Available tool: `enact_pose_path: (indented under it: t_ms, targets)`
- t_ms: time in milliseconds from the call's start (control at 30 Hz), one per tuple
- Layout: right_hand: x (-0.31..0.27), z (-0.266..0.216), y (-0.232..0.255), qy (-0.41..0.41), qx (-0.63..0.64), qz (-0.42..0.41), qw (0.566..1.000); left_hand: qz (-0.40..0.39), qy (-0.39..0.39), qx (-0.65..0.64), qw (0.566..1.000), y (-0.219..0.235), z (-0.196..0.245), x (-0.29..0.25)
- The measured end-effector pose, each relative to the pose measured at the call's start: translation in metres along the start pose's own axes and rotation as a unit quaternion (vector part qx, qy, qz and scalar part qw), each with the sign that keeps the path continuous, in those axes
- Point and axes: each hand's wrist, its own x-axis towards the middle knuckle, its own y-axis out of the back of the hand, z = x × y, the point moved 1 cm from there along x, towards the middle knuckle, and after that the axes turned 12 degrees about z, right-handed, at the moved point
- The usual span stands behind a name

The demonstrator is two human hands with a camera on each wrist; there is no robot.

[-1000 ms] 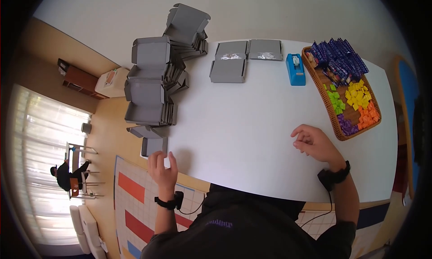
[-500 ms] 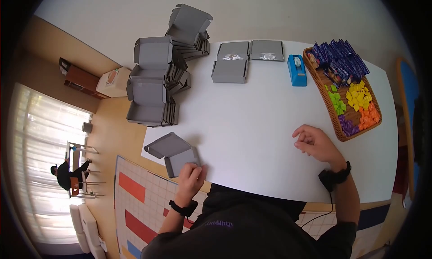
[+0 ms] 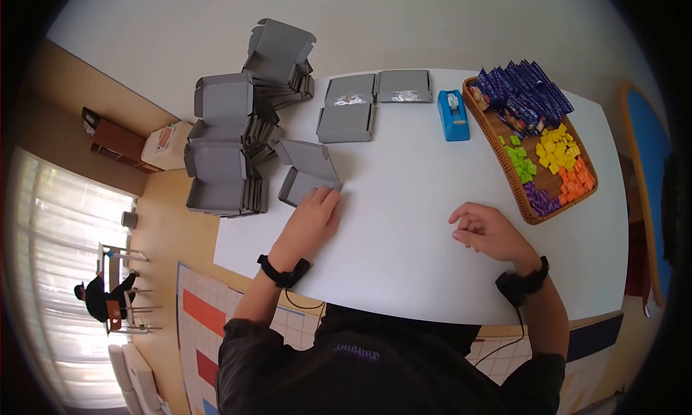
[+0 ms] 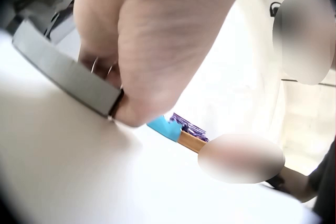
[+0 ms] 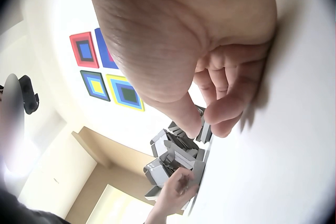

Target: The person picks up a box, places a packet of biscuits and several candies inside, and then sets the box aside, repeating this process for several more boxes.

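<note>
My left hand (image 3: 310, 224) grips the near right corner of an open grey cardboard box (image 3: 311, 183) on the white table (image 3: 389, 256). The box lid stands raised on its far side. In the left wrist view the fingers reach over the box's wall (image 4: 68, 74) to the inside, while the thumb lies at its corner outside. Opposite, my right hand (image 3: 490, 231) rests on the table with loosely curled fingers and holds nothing. A wicker basket (image 3: 508, 168) lies beyond it to the right, with purple, green, yellow and orange wrapped pieces and dark blue packets.
Stacks of open grey boxes (image 3: 220, 173) stand along the left table edge. Three closed grey boxes (image 3: 346, 122) lie at the back, two with clear tape showing. A blue tape dispenser (image 3: 454, 121) stands left of the basket. Far left, another person (image 3: 104, 296) sits at a desk.
My left hand took hold of the small open box at the front left corner and brought it right, then farther up the table beside the stacks. The right hand stayed put.
</note>
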Motion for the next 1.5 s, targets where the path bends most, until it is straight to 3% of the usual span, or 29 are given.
enact_pose_path:
  t_ms: [200,300,400,500,600,733,933,1133,1233,1333,1367,1467,1500]
  targets:
    - [-0.002,-0.002,0.000,-0.006,0.016,-0.005,1.000,-0.049,0.061,0.039,0.996,-0.008,-0.033,0.023]
    - [-0.001,-0.002,0.000,-0.001,0.008,-0.003,1.000,-0.045,0.046,0.069,0.996,-0.012,-0.049,0.033]
    - [-0.001,-0.003,0.001,-0.010,0.011,-0.001,1.000,-0.069,0.071,0.212,0.972,0.001,-0.033,0.039]
    - [0.000,0.001,0.001,0.000,0.028,-0.013,1.000,-0.055,0.076,0.320,0.943,0.021,0.021,0.053]
    - [0.000,0.002,0.000,0.002,0.018,-0.010,1.000,-0.055,0.049,0.210,0.975,0.028,0.066,0.062]
    - [-0.002,-0.001,0.000,0.001,0.007,-0.009,1.000,-0.010,-0.040,0.108,0.993,-0.006,0.051,0.087]
    - [-0.001,-0.001,0.000,0.021,0.005,-0.002,1.000,0.074,0.015,0.218,0.973,-0.084,0.009,0.112]
    - [-0.002,-0.004,-0.002,0.000,-0.003,-0.002,1.000,-0.005,0.000,0.160,0.987,-0.074,0.038,0.106]
    - [-0.002,-0.005,-0.001,-0.011,0.005,0.009,1.000,-0.064,-0.030,0.040,0.997,-0.063,0.073,0.095]
    - [-0.001,-0.003,0.001,-0.002,0.006,0.064,0.998,-0.111,-0.176,-0.136,0.969,-0.050,0.093,0.088]
    - [0.003,0.004,0.002,0.009,0.002,0.102,0.995,-0.114,-0.225,-0.106,0.962,-0.044,0.098,0.089]
    - [0.006,0.013,0.008,0.022,0.016,0.166,0.986,-0.086,-0.183,-0.047,0.978,-0.051,0.094,0.084]
    - [0.006,0.011,0.009,0.020,0.027,0.171,0.985,-0.113,-0.174,-0.066,0.976,-0.054,0.095,0.083]
